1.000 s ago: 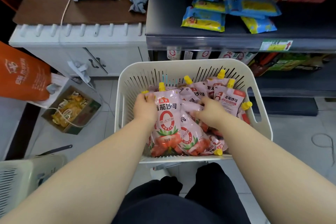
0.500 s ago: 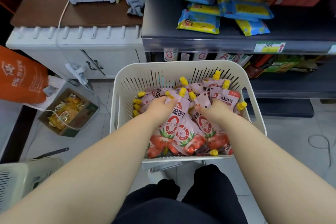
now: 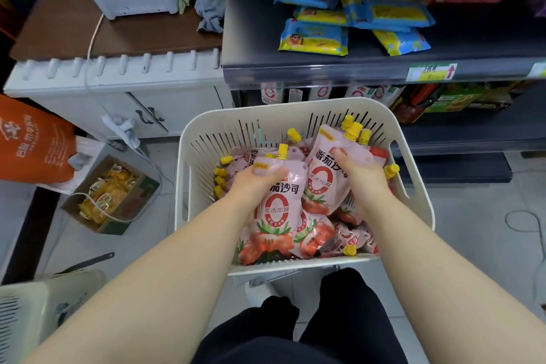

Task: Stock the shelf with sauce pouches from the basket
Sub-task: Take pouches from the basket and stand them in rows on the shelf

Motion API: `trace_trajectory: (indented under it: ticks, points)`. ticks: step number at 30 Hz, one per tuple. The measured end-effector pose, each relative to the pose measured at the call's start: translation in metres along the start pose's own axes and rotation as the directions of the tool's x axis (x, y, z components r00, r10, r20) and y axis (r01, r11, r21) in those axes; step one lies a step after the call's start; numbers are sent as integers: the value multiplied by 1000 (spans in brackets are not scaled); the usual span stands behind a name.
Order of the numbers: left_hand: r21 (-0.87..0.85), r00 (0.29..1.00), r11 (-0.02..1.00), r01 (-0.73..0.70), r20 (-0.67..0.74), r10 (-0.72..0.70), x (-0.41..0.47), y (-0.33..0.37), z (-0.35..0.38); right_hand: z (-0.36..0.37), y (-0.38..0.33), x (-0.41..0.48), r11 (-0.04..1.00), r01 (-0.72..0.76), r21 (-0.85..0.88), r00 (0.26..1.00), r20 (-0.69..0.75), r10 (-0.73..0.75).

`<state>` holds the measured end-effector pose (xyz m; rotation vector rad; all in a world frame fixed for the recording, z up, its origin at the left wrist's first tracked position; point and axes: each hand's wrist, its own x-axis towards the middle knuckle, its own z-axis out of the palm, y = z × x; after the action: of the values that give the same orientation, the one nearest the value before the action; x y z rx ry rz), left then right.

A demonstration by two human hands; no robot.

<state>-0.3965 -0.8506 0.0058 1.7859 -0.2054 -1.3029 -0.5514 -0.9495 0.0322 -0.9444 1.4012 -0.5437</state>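
Note:
A cream slotted basket stands in front of me, holding several pink tomato sauce pouches with yellow caps. My left hand grips the top of one pouch, lifted a little above the pile. My right hand grips a small stack of pouches, their caps pointing up and away. Behind the basket, the dark shelf has a few of the same pouches standing at its back, mostly hidden by the shelf above.
The upper shelf carries blue and yellow snack bags and a price tag. To the left stand a white cabinet, an orange bag and a cardboard box of packets on the floor. A cable loops on the tiles at right.
Both hands have closed on pouches and raised them out of the pile; the right hand's stack has tipped upright toward the shelf.

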Motion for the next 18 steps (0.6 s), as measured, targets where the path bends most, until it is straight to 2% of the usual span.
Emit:
trace_trajectory:
  ticks: [2, 4, 7, 9, 11, 13, 16, 18]
  points:
    - [64, 999, 998, -13, 35, 11, 1, 0, 2, 2, 1, 4, 1000, 7, -26, 1000, -19, -8]
    - [106, 999, 993, -47, -7, 48, 5, -1, 6, 4, 3, 7, 999, 39, 26, 999, -28, -38]
    - [77, 983, 988, -134, -114, 142, 8, -4, 11, 5, 6, 9, 997, 71, 22, 997, -37, -70]
    - [28, 975, 988, -153, -161, 156, 7, -6, 8, 4, 6, 11, 997, 75, 24, 997, -37, -74]
    - [-54, 978, 991, -120, -180, 108, 10, -9, 2, 4, 4, 12, 996, 77, 46, 996, -38, -75]
    - [-138, 992, 990, -43, -121, 26, 12, -11, -6, 3, 3, 12, 997, 66, 40, 997, -50, -64]
    - [-91, 995, 992, 88, 44, -84, 13, -14, -17, 4, 3, 12, 997, 77, 3, 995, -69, -77]
    - [-53, 988, 987, 150, 47, -147, 13, -17, -21, 5, 5, 12, 992, 121, -26, 989, -82, -122]
